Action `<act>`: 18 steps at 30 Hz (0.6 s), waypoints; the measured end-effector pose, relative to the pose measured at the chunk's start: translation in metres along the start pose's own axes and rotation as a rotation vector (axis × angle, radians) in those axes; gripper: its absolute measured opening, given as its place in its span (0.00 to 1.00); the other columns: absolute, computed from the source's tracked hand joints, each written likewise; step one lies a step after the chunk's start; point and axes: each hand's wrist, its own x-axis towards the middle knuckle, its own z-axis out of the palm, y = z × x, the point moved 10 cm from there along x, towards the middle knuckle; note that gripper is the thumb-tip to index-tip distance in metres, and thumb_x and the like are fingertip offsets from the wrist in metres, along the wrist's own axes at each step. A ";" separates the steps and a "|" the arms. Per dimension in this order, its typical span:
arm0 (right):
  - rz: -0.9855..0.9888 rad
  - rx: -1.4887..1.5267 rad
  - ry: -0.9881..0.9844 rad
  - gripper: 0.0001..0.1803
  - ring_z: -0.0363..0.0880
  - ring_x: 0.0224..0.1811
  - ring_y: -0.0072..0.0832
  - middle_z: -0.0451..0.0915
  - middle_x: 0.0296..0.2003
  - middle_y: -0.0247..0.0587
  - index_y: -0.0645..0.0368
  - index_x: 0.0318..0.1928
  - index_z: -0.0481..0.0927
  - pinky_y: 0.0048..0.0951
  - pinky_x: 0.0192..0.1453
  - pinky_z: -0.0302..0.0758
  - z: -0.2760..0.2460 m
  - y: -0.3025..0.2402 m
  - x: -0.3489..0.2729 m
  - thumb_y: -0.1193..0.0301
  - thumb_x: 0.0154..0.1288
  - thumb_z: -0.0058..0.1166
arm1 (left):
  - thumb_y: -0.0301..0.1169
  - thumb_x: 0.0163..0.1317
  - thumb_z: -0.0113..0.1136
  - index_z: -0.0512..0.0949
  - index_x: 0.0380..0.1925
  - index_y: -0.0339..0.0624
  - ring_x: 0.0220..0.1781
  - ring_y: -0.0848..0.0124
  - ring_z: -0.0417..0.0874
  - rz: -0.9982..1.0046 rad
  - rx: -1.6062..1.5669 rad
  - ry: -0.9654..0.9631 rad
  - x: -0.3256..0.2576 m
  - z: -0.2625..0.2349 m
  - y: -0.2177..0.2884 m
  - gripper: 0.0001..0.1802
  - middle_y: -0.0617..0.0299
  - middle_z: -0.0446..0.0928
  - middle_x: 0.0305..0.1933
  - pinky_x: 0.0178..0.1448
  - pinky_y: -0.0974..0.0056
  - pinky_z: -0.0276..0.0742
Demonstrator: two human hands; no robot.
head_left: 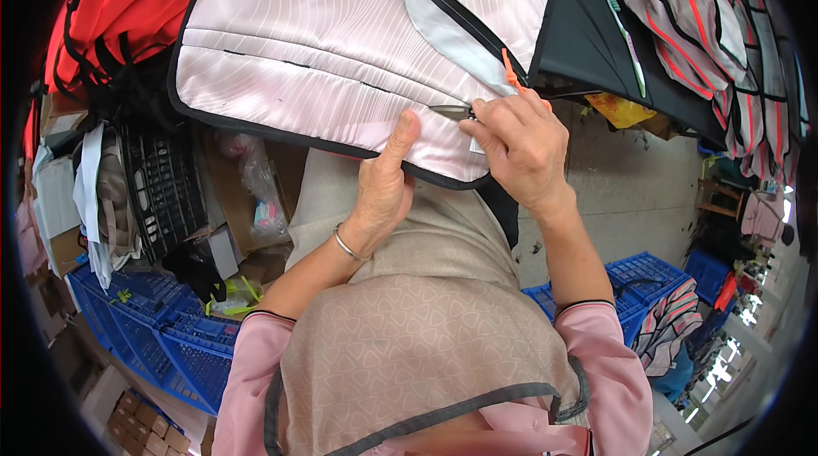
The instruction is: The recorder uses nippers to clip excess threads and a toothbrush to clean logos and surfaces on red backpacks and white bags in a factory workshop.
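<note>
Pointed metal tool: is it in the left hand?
No, the right hand holds the pointed metal tool at the pale pink panel, while the left hand grips the panel's lower edge.

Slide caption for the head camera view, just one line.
Left hand gripping a pale pink fabric panel, right hand holding a small metal tool over it.

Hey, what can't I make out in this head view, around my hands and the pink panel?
All in the head view:
Left hand: fingertips hidden beneath the pink panel.
Pointed metal tool: its rear part is covered by the right hand.
Pink panel: far end cut off by the picture's upper edge.
Clear plastic bag: contents too small and blurred to identify.
</note>
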 end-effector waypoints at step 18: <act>0.332 0.250 -0.084 0.18 0.82 0.39 0.35 0.79 0.38 0.42 0.59 0.41 0.81 0.33 0.43 0.78 0.014 0.051 0.011 0.67 0.51 0.71 | 0.47 0.63 0.67 0.68 0.60 0.30 0.61 0.69 0.73 0.009 -0.003 -0.053 0.002 0.004 0.006 0.36 0.55 0.72 0.60 0.66 0.64 0.68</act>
